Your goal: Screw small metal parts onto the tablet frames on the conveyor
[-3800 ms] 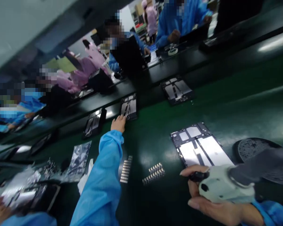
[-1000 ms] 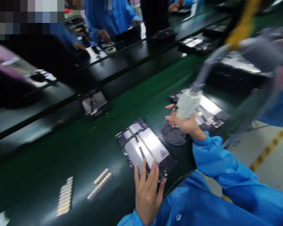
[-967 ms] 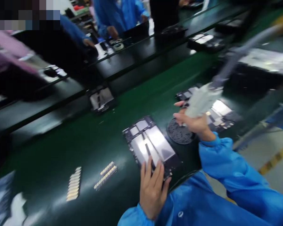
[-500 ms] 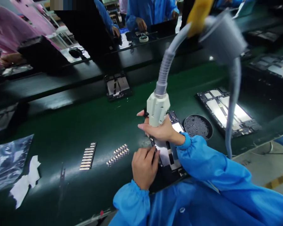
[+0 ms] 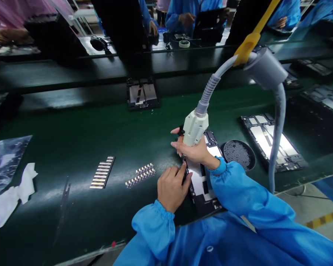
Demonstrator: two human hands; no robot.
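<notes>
Long green bench point(image 5: 80, 129), shiny enough to throw back the lights, with people in blue and pink sleeves working across the way behind black panels point(image 5: 122, 29). Around the near side it's pretty busy: a see-through plastic bag point(image 5: 8, 159) and a scrap of torn white paper point(image 5: 27, 181) off to the left, then a ridged block of pale strips point(image 5: 102, 173) and two skinny rows of tiny parts point(image 5: 141, 176). One opened tablet point(image 5: 134, 94) lies at the far edge, another point(image 5: 261, 138) to the right with a smooth grey cord point(image 5: 279, 118) hanging in front of it, and a round black dish point(image 5: 254, 159) full of something pebbly sits between that one and the person. The tablet being worked on point(image 5: 194, 181), flat silvery metal in a dark frame, is right at the front edge, partly blocked by the right arm's puffy blue sleeve point(image 5: 244, 195). Right hand point(image 5: 195, 152) is wrapped around a chunky off-white plastic driver point(image 5: 195, 127), fingers clamped on it, nose down at the tablet's left side. Left hand point(image 5: 172, 188) has its fingers bunched by that same edge; can't tell if they're pinching anything.
</notes>
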